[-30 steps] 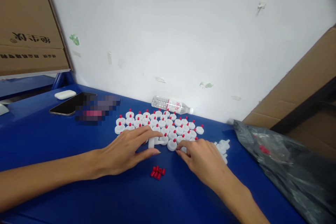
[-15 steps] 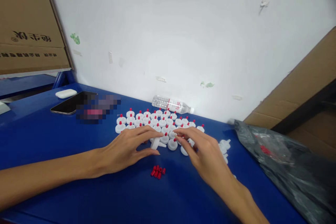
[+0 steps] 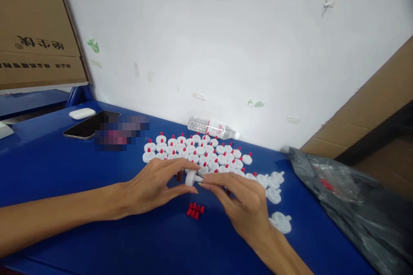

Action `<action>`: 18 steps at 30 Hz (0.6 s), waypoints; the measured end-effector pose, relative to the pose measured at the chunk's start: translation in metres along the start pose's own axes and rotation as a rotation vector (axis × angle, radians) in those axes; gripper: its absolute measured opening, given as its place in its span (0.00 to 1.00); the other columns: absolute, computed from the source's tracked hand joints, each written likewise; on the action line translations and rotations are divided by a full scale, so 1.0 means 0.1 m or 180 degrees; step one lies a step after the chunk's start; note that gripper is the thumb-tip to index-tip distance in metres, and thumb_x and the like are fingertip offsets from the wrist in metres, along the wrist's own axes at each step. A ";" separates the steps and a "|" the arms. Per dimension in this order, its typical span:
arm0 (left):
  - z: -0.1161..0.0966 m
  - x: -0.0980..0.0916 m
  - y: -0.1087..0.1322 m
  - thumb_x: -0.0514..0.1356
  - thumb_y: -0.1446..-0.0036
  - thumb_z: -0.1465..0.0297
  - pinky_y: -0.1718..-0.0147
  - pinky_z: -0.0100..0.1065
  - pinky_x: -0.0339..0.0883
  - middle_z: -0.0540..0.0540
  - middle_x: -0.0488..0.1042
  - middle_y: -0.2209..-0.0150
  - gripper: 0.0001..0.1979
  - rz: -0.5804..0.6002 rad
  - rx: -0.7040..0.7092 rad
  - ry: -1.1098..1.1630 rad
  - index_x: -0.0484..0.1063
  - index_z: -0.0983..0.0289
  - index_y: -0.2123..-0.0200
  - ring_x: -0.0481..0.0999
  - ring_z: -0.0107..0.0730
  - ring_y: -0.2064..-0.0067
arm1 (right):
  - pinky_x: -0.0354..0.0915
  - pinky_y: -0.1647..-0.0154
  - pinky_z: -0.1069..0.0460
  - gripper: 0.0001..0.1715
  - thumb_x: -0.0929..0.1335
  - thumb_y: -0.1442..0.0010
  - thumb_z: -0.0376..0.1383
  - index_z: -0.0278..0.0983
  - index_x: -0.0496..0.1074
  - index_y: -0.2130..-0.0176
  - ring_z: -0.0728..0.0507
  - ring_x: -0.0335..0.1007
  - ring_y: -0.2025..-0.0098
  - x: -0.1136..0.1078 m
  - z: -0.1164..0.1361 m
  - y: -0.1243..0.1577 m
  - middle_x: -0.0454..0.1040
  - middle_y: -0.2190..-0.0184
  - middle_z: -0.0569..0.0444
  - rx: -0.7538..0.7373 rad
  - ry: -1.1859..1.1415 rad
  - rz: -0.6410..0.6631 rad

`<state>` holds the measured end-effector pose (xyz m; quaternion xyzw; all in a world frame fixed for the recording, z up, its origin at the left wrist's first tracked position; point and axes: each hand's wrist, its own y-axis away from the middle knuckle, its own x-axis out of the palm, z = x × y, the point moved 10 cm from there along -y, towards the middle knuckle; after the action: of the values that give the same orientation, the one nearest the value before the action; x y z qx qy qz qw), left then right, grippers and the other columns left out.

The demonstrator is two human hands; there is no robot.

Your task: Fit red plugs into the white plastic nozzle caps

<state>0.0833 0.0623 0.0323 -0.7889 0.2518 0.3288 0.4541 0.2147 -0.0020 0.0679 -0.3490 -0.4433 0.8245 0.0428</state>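
Note:
My left hand (image 3: 158, 180) pinches a white nozzle cap (image 3: 190, 178) by its round base, between thumb and fingers. The cap lies on its side with its thin spout pointing right. At the spout's end, the fingertips of my right hand (image 3: 240, 191) are pressed together; whether a small piece is hidden between them I cannot make out. Below my hands lies a small cluster of red tips (image 3: 195, 210). Behind them stand rows of white nozzle caps with red tips (image 3: 192, 157), spouts up.
White nozzle caps without red tips (image 3: 281, 222) lie to the right. A clear plastic bottle (image 3: 213, 128) rests against the wall. A phone (image 3: 92, 125) and a white case (image 3: 81, 114) are at the left. A dark plastic bag (image 3: 342, 210) covers the right edge of the blue table (image 3: 135, 240).
My right hand has moved left and down from the standing caps to the spout of the held cap. My left hand has stayed nearly still with its cap.

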 end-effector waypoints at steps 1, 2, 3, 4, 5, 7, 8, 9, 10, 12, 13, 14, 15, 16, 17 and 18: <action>-0.01 0.00 0.01 0.60 0.33 0.54 0.73 0.23 0.65 0.47 0.78 0.64 0.19 -0.0005 0.0016 -0.0004 0.68 0.57 0.45 0.73 0.23 0.73 | 0.76 0.61 0.54 0.09 0.71 0.36 0.28 0.40 0.78 0.58 0.47 0.82 0.63 0.00 0.00 0.01 0.84 0.63 0.58 0.0004 -0.0032 -0.0054; -0.02 0.00 0.01 0.60 0.33 0.54 0.74 0.23 0.65 0.47 0.78 0.65 0.19 -0.0003 0.0035 -0.0002 0.68 0.57 0.45 0.72 0.22 0.73 | 0.77 0.62 0.54 0.08 0.71 0.36 0.28 0.41 0.78 0.59 0.47 0.82 0.64 0.00 0.00 0.01 0.84 0.64 0.57 0.0001 -0.0067 -0.0101; -0.03 0.00 0.02 0.60 0.33 0.54 0.74 0.23 0.64 0.46 0.77 0.66 0.19 0.0004 0.0064 0.0006 0.68 0.58 0.45 0.72 0.22 0.74 | 0.77 0.62 0.54 0.07 0.71 0.37 0.29 0.40 0.78 0.60 0.47 0.82 0.64 0.00 0.01 0.02 0.84 0.64 0.57 -0.0001 -0.0104 -0.0133; -0.05 0.00 0.03 0.60 0.33 0.54 0.75 0.23 0.64 0.46 0.77 0.67 0.19 0.0012 0.0109 0.0019 0.68 0.58 0.45 0.71 0.21 0.75 | 0.78 0.63 0.54 0.06 0.72 0.37 0.29 0.40 0.78 0.61 0.46 0.82 0.65 0.00 0.02 0.03 0.83 0.65 0.56 -0.0021 -0.0143 -0.0160; -0.08 0.00 0.03 0.59 0.32 0.54 0.75 0.23 0.65 0.46 0.77 0.68 0.19 0.0017 0.0156 0.0016 0.68 0.59 0.45 0.71 0.21 0.76 | 0.77 0.64 0.54 0.05 0.72 0.37 0.29 0.40 0.78 0.61 0.47 0.82 0.66 0.00 0.03 0.03 0.83 0.66 0.56 -0.0054 -0.0185 -0.0177; -0.14 -0.01 0.05 0.57 0.31 0.54 0.73 0.25 0.67 0.48 0.79 0.66 0.19 -0.0011 0.0286 -0.0045 0.67 0.60 0.45 0.74 0.23 0.75 | 0.77 0.66 0.54 0.05 0.72 0.37 0.29 0.39 0.77 0.62 0.47 0.81 0.67 0.00 0.08 0.03 0.82 0.68 0.55 -0.0130 -0.0268 -0.0194; -0.17 -0.02 0.05 0.56 0.30 0.55 0.71 0.26 0.69 0.50 0.80 0.64 0.19 -0.0052 0.0365 -0.0089 0.67 0.61 0.44 0.76 0.25 0.73 | 0.77 0.66 0.54 0.06 0.71 0.37 0.28 0.39 0.77 0.62 0.47 0.80 0.67 0.00 0.09 0.03 0.82 0.68 0.55 -0.0154 -0.0302 -0.0186; -0.21 -0.04 0.06 0.56 0.29 0.56 0.68 0.27 0.71 0.52 0.81 0.61 0.19 -0.0099 0.0444 -0.0127 0.66 0.61 0.43 0.79 0.27 0.69 | 0.77 0.66 0.54 0.07 0.71 0.36 0.27 0.39 0.77 0.62 0.47 0.80 0.68 0.00 0.11 0.03 0.82 0.69 0.55 -0.0165 -0.0328 -0.0172; -0.24 -0.05 0.07 0.55 0.29 0.57 0.66 0.28 0.72 0.55 0.81 0.59 0.19 -0.0157 0.0527 -0.0152 0.65 0.61 0.42 0.81 0.30 0.65 | 0.76 0.66 0.54 0.07 0.70 0.36 0.27 0.39 0.77 0.61 0.47 0.80 0.68 0.00 0.12 0.02 0.81 0.69 0.55 -0.0173 -0.0349 -0.0155; -0.30 -0.08 0.09 0.55 0.28 0.58 0.65 0.29 0.73 0.57 0.81 0.56 0.19 -0.0242 0.0654 -0.0157 0.63 0.62 0.40 0.82 0.32 0.62 | 0.76 0.66 0.54 0.09 0.69 0.36 0.25 0.39 0.76 0.61 0.47 0.80 0.67 0.00 0.15 0.01 0.81 0.69 0.55 -0.0178 -0.0382 -0.0112; -0.32 -0.09 0.09 0.55 0.28 0.59 0.65 0.29 0.73 0.57 0.81 0.55 0.20 -0.0253 0.0672 -0.0153 0.63 0.62 0.40 0.81 0.32 0.63 | 0.76 0.66 0.54 0.10 0.68 0.35 0.25 0.39 0.76 0.61 0.47 0.80 0.67 0.00 0.16 0.01 0.81 0.69 0.55 -0.0188 -0.0397 -0.0087; -0.32 -0.09 0.09 0.55 0.28 0.58 0.66 0.29 0.72 0.57 0.81 0.56 0.20 -0.0245 0.0661 -0.0150 0.63 0.61 0.40 0.81 0.31 0.64 | 0.76 0.66 0.54 0.11 0.68 0.35 0.24 0.39 0.76 0.61 0.47 0.80 0.67 0.00 0.17 0.00 0.81 0.69 0.55 -0.0209 -0.0404 -0.0067; -0.32 -0.09 0.09 0.55 0.28 0.58 0.67 0.29 0.72 0.56 0.81 0.57 0.20 -0.0215 0.0632 -0.0148 0.64 0.61 0.40 0.81 0.30 0.65 | 0.76 0.66 0.54 0.11 0.67 0.35 0.24 0.38 0.76 0.61 0.48 0.80 0.67 0.00 0.17 0.00 0.81 0.69 0.54 -0.0227 -0.0410 -0.0050; -0.32 -0.08 0.09 0.55 0.28 0.58 0.68 0.29 0.72 0.55 0.82 0.58 0.20 -0.0177 0.0594 -0.0145 0.64 0.61 0.40 0.80 0.30 0.66 | 0.76 0.66 0.54 0.12 0.67 0.35 0.23 0.38 0.76 0.61 0.48 0.80 0.67 0.01 0.18 0.00 0.81 0.69 0.54 -0.0245 -0.0415 -0.0024; -0.32 -0.07 0.09 0.55 0.29 0.57 0.68 0.29 0.72 0.55 0.82 0.59 0.20 -0.0128 0.0557 -0.0143 0.65 0.61 0.41 0.80 0.30 0.67 | 0.75 0.67 0.55 0.12 0.67 0.35 0.23 0.38 0.76 0.62 0.48 0.79 0.67 0.01 0.18 0.00 0.81 0.68 0.54 -0.0252 -0.0412 0.0015; -0.31 -0.07 0.08 0.54 0.29 0.57 0.67 0.30 0.72 0.54 0.82 0.59 0.20 -0.0081 0.0526 -0.0143 0.65 0.60 0.41 0.80 0.29 0.68 | 0.75 0.67 0.55 0.12 0.66 0.35 0.23 0.38 0.75 0.62 0.48 0.79 0.67 0.02 0.18 0.00 0.81 0.68 0.53 -0.0267 -0.0404 0.0052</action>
<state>0.0822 0.0314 0.0443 -0.7442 0.2578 0.3187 0.5273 0.2026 -0.0140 0.0731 -0.3012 -0.4764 0.8260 -0.0068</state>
